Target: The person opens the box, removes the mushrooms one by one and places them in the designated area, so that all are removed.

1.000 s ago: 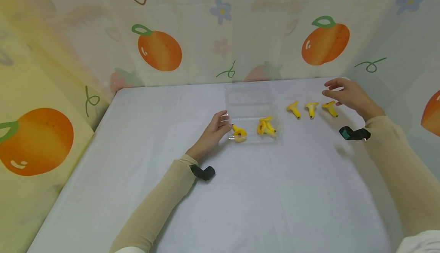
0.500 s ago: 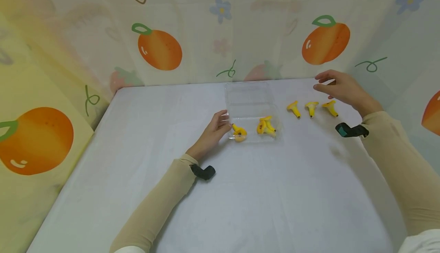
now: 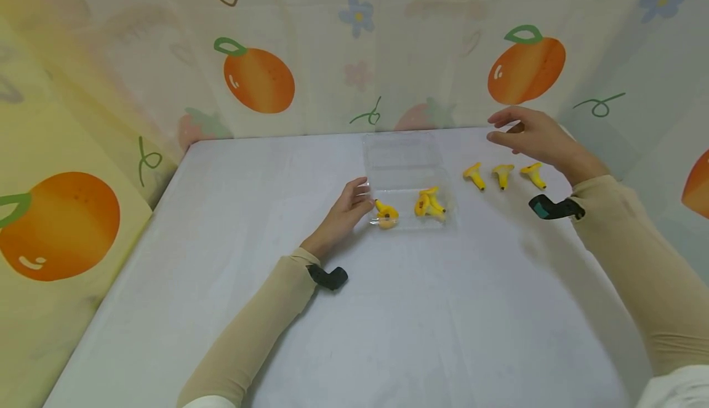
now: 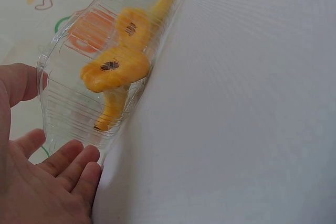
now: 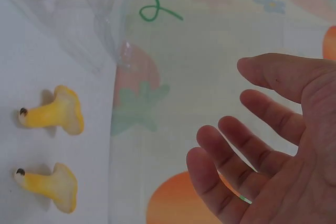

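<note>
A clear hinged plastic box [image 3: 410, 211] lies with its lid [image 3: 403, 149] folded back. Inside it are a yellow trumpet-shaped mushroom [image 3: 386, 212] at the left and a pair of similar mushrooms [image 3: 429, 204] at the right. My left hand [image 3: 342, 216] rests against the box's left end, thumb at the rim and fingers extended along the wall, as the left wrist view shows. My right hand [image 3: 534, 134] hovers beyond the loose mushrooms, fingers loosely bent and holding nothing. In the right wrist view its fingers [image 5: 239, 166] are spread apart from the thumb.
Right of the box, a row of three loose mushrooms [image 3: 503, 176] lies on the white-covered table [image 3: 421, 309]. A curtain [image 3: 421, 57] printed with oranges hangs right behind the table's back edge. Dark wrist cameras [image 3: 328, 277] sit on both sleeves.
My right hand has moved left and a little up and back, from over the rightmost loose mushroom to behind the row. The left hand, the box and the mushrooms stay put.
</note>
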